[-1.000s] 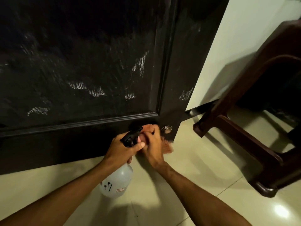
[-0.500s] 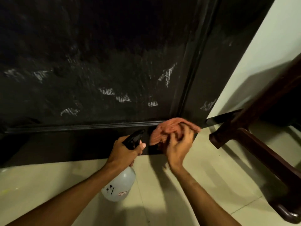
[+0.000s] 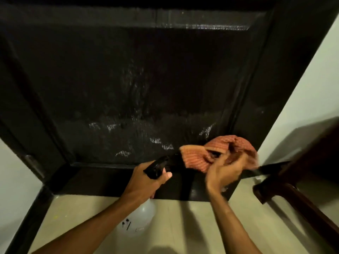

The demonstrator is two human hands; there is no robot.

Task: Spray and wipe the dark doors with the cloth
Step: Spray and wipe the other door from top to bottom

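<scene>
The dark door [image 3: 139, 85] fills the view ahead, its sunken panel streaked with pale wet marks near the bottom. My left hand [image 3: 145, 182] grips the black trigger head of a clear spray bottle [image 3: 137, 220], held low in front of the door's bottom rail. My right hand [image 3: 225, 171] holds a bunched orange cloth [image 3: 200, 156] against the lower right corner of the panel; the hand is blurred by motion.
Pale floor tiles [image 3: 187, 228] lie below the door. A dark wooden chair [image 3: 300, 184] stands close on the right, its leg beside my right hand. A light wall [image 3: 311, 85] flanks the door on the right and a dark frame strip [image 3: 31, 217] runs down the left.
The view has swung left and up, showing the whole panel. My right hand has lifted the cloth from the door's foot to the panel's lower right corner. My left hand keeps hold of the bottle.
</scene>
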